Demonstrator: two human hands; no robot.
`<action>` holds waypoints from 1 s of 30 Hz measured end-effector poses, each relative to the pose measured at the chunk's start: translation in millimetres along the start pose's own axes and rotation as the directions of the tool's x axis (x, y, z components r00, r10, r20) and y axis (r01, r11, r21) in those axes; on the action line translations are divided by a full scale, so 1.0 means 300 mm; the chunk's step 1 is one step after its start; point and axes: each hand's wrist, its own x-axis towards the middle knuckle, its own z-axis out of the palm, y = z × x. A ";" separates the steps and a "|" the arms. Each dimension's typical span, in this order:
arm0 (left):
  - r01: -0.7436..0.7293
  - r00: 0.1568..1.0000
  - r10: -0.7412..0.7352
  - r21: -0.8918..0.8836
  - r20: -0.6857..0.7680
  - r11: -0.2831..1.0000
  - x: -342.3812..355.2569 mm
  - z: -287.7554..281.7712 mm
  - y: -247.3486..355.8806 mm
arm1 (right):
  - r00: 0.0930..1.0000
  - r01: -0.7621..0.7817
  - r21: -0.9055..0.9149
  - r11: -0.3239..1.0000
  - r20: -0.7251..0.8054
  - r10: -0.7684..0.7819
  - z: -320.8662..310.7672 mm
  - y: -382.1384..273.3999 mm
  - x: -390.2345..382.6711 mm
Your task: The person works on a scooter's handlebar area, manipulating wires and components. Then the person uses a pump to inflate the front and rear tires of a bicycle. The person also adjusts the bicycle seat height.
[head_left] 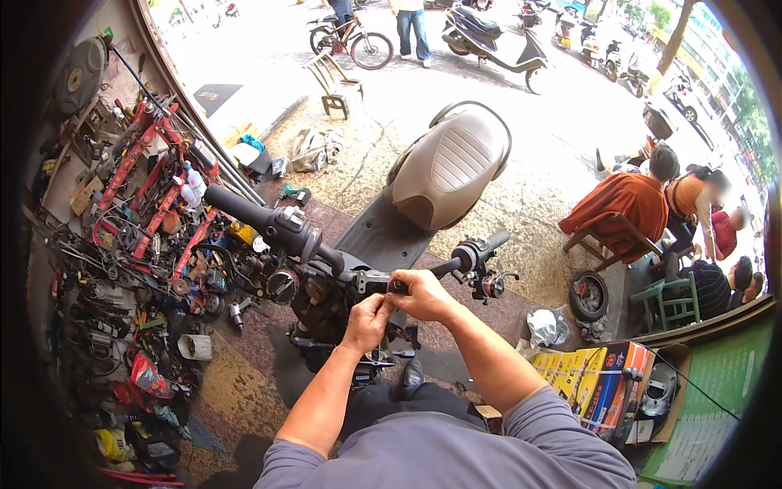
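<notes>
A scooter stands in front of me, its brown padded seat (456,167) beyond the handlebar (330,257). The front cover is off, so dark inner parts and wiring (319,308) show below the bar. My left hand (369,323) is closed in a pinch just below the bar's middle. Touching it, my right hand (423,295) is closed too, its fingers curled at the central clamp (371,282). Whatever small piece lies between my fingertips is hidden. A black grip (236,208) sticks out left; the other bar end carries a switch block (471,255) and round part.
Tools and parts crowd a red rack (134,163) and the floor at left. Yellow and orange boxes (599,379) stand at right, near a loose tyre (588,295) and a plastic bag (547,328). Seated people (692,212) are beyond. A wooden chair frame (332,84) stands outside.
</notes>
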 end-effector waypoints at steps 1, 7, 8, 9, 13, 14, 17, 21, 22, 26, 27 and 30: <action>0.030 0.999 -0.028 -0.066 0.029 0.997 0.000 -0.011 0.005 | 1.000 -0.019 0.052 0.998 0.019 0.018 0.004 -0.001 -0.001; 0.006 0.994 -0.004 0.014 -0.113 1.000 0.010 0.016 0.014 | 0.984 0.043 -0.159 0.986 -0.165 -0.069 0.057 -0.022 -0.018; -0.026 0.991 0.027 0.008 -0.133 1.000 0.009 0.023 0.012 | 0.983 0.023 -0.160 0.987 -0.176 -0.052 0.061 -0.024 -0.021; -0.035 0.989 0.037 0.015 -0.143 0.999 0.010 0.029 0.011 | 0.980 0.020 -0.166 0.986 -0.191 -0.052 0.061 -0.025 -0.023; 0.037 0.993 -0.047 -0.096 -0.111 0.995 0.007 0.028 0.007 | 0.976 0.057 -0.016 0.998 -0.211 -0.059 0.041 -0.015 -0.029; 0.067 0.991 -0.084 -0.159 -0.101 0.985 0.007 0.028 0.006 | 0.972 0.089 0.047 0.995 -0.222 -0.077 0.034 -0.010 -0.033; 0.031 0.994 -0.046 -0.153 -0.094 0.988 0.013 0.024 0.003 | 0.986 0.020 0.038 0.999 -0.165 -0.014 0.022 0.001 -0.042; 0.003 0.988 -0.016 -0.090 -0.154 0.996 0.023 0.032 0.003 | 0.960 0.120 -0.131 0.984 -0.238 -0.149 0.053 -0.005 -0.054; 0.023 0.984 -0.032 -0.057 -0.172 0.998 0.024 0.034 0.004 | 0.938 0.157 -0.218 0.963 -0.272 -0.215 0.066 -0.009 -0.057; -0.055 0.979 0.040 -0.068 -0.201 0.996 0.020 0.034 0.010 | 0.933 0.143 -0.204 0.968 -0.299 -0.201 0.102 -0.018 -0.076; 0.000 0.985 -0.006 -0.037 -0.171 0.999 0.021 0.027 0.011 | 0.922 0.145 -0.183 0.972 -0.331 -0.200 0.100 -0.015 -0.077; -0.089 0.981 0.096 0.050 -0.170 0.995 0.021 0.013 0.019 | 0.938 0.064 -0.092 0.994 -0.334 -0.091 0.081 -0.001 -0.069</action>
